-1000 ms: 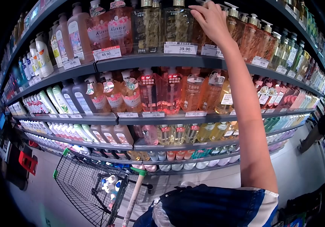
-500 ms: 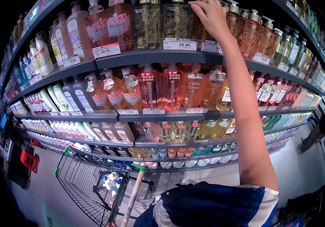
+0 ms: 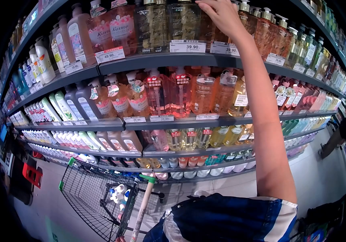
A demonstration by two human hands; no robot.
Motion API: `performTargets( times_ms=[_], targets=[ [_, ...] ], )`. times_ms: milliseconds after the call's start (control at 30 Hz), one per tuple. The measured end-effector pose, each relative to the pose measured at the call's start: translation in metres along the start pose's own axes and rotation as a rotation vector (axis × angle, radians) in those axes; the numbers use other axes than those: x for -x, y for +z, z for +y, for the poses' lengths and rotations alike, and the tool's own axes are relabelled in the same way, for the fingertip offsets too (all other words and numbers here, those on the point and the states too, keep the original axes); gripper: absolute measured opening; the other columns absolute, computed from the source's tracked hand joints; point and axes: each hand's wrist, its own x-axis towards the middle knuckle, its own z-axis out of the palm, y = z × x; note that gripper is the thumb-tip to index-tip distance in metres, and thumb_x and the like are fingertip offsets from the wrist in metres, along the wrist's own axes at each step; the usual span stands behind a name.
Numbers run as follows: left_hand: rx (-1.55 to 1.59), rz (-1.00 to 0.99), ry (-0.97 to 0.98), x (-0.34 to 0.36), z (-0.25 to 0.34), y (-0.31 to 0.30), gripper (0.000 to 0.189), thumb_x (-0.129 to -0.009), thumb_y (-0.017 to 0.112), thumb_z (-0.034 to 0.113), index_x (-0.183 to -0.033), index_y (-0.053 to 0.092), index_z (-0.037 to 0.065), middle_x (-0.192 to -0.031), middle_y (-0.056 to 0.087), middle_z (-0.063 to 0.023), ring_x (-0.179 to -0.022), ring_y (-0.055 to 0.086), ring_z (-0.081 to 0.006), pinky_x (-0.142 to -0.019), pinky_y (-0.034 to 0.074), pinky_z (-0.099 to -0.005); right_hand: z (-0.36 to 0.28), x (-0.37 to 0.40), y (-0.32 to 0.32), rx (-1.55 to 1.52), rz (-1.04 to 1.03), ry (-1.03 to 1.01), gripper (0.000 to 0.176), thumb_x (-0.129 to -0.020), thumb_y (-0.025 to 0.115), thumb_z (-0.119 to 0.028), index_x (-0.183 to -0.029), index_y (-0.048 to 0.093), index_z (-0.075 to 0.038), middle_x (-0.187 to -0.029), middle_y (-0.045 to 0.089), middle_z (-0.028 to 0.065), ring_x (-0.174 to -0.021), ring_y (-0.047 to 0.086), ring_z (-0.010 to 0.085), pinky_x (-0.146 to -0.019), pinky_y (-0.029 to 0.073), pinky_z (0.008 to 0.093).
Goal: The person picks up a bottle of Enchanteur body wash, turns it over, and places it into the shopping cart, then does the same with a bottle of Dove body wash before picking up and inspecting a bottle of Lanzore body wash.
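My right hand (image 3: 222,17) is raised to the top shelf, its fingers bent over the top of an amber pump bottle (image 3: 207,30); the pump is hidden beneath them. Just left of it stand clear, yellowish pump bottles (image 3: 184,24) with dark labels. Low in the view, only the fingers of my left hand (image 3: 120,239) show, curled at the near end of the shopping cart handle (image 3: 142,207), a pale bar with a green end. White and blue bottles (image 3: 119,194) lie inside the black wire cart (image 3: 82,193).
Price tags (image 3: 187,47) line the shelf edge. Lower shelves hold rows of pink, orange and yellow bottles (image 3: 159,97). A red basket (image 3: 32,175) is at the left. Another person (image 3: 344,129) stands in the aisle at the far right.
The view has shifted slightly, with the upper shelf bottles now a little further left. My right hand stays at the same amber bottle, and the cart has barely moved.
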Motion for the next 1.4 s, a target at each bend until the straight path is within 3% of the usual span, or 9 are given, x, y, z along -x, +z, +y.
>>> performTargets(
  times_ms=[133,267,500,600,800,1000,1133,1233,1400],
  targets=[
    [-0.169,-0.004,0.264,-0.02,-0.045,0.029,0.026,-0.09,0.049,0.033,-0.102,0.066,0.017,-0.087,0.065,-0.0193,-0.075,0.063,-0.0385,-0.066,0.049,-0.0503,0.0,-0.003,-0.009,0.007,-0.122,0.039,0.035,-0.094,0.048,-0.038,-0.108,0.067,-0.012,-0.112,0.054,0.0187,-0.11,0.046,0.0346,-0.092,0.036,0.0449],
    [-0.218,-0.112,0.188,-0.022,-0.045,0.028,0.027,-0.088,0.05,0.027,-0.112,0.061,0.022,-0.113,0.059,-0.0178,-0.096,0.06,-0.0369,-0.067,0.049,-0.0493,0.002,0.0,-0.009,-0.025,-0.131,0.04,0.036,-0.095,0.046,-0.038,-0.111,0.067,-0.013,-0.115,0.053,0.0206,-0.113,0.046,0.035,-0.095,0.034,0.045],
    [-0.266,-0.258,0.087,-0.033,-0.051,0.033,0.034,-0.086,0.052,0.023,-0.119,0.06,0.023,-0.119,0.056,-0.0189,-0.101,0.058,-0.0365,-0.078,0.049,-0.0465,0.004,-0.004,-0.013,-0.059,-0.196,0.071,0.037,-0.096,0.044,-0.038,-0.112,0.067,-0.013,-0.114,0.054,0.0208,-0.112,0.047,0.0358,-0.095,0.034,0.045],
    [-0.193,-0.168,0.152,-0.023,-0.044,0.028,0.032,-0.089,0.052,0.028,-0.118,0.062,0.017,-0.118,0.058,-0.0204,-0.103,0.058,-0.0378,-0.082,0.048,-0.0464,0.007,-0.004,-0.009,-0.049,-0.169,0.046,0.037,-0.096,0.044,-0.038,-0.111,0.067,-0.013,-0.114,0.054,0.021,-0.112,0.047,0.0358,-0.094,0.035,0.0454],
    [0.001,-0.137,-0.075,0.0,0.009,-0.01,0.043,-0.091,0.052,0.043,-0.112,0.065,0.008,-0.108,0.063,-0.0229,-0.102,0.06,-0.0372,-0.086,0.045,-0.0492,0.007,-0.003,-0.007,-0.004,-0.142,0.022,0.037,-0.096,0.045,-0.037,-0.111,0.067,-0.012,-0.112,0.053,0.0212,-0.109,0.047,0.0358,-0.091,0.036,0.0454],
    [-0.076,-0.17,-0.128,0.007,0.024,-0.02,0.048,-0.092,0.047,0.05,-0.113,0.065,0.011,-0.11,0.063,-0.0205,-0.103,0.06,-0.037,-0.09,0.038,-0.0513,-0.003,-0.002,-0.012,0.055,-0.185,0.05,0.034,-0.095,0.047,-0.035,-0.114,0.064,-0.012,-0.11,0.053,0.0195,-0.107,0.048,0.0345,-0.088,0.037,0.0453],
    [-0.062,-0.114,-0.084,0.004,0.015,-0.012,0.046,-0.092,0.049,0.047,-0.11,0.065,0.008,-0.105,0.065,-0.0201,-0.102,0.061,-0.0345,-0.088,0.042,-0.0493,0.004,-0.005,-0.003,0.058,-0.092,0.023,0.037,-0.094,0.048,-0.035,-0.118,0.061,-0.009,-0.118,0.052,0.0199,-0.113,0.046,0.0335,-0.09,0.038,0.0456],
    [0.078,-0.118,-0.087,0.013,0.031,-0.027,0.046,-0.092,0.053,0.041,-0.111,0.063,0.0,-0.105,0.065,-0.0227,-0.1,0.061,-0.0371,-0.086,0.046,-0.043,0.021,-0.005,0.026,0.172,0.192,-0.139,0.028,-0.094,0.052,-0.034,-0.102,0.071,-0.015,-0.093,0.054,0.0091,-0.093,0.049,0.028,-0.081,0.037,0.0421],
    [0.074,-0.095,-0.062,0.016,0.037,-0.031,0.046,-0.093,0.051,0.04,-0.109,0.064,0.0,-0.1,0.065,-0.025,-0.093,0.062,-0.0394,-0.082,0.047,-0.0465,0.01,-0.001,0.015,0.111,0.062,-0.091,0.028,-0.092,0.054,-0.037,-0.103,0.067,-0.014,-0.094,0.053,0.0082,-0.1,0.048,0.0272,-0.083,0.036,0.0408]
  ],
)
